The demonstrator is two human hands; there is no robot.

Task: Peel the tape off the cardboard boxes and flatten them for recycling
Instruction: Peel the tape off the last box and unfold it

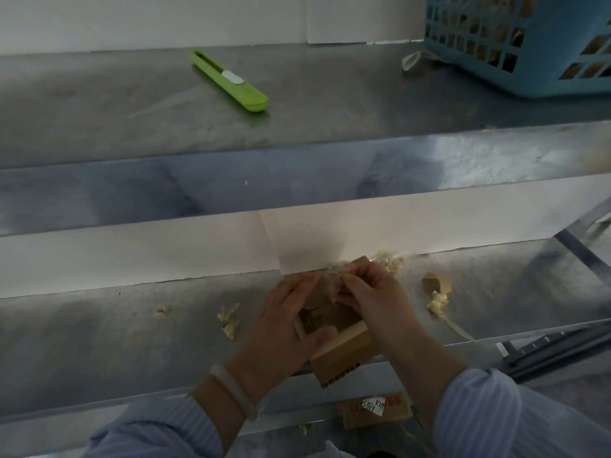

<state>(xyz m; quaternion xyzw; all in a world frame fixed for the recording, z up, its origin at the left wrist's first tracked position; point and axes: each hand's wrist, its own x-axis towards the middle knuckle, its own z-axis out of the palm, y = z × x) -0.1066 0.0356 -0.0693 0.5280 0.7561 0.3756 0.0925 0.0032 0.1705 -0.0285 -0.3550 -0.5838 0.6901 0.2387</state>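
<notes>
Peeling: the cardboard box (344,358) sits between both hands at the table's (132,325) near edge, its long axis running away from the person.
Left hand (284,322): curled round the box's near end.
Right hand (370,299): pinches tape (329,282) at the far end.
Basket (515,44): blue, far right, holds cardboard pieces.

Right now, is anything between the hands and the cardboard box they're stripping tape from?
Nothing visible. The left hand grips the cardboard box, and the right hand pinches at its top edge, apparently on tape. Torn scraps lie beside it, not between.
</notes>
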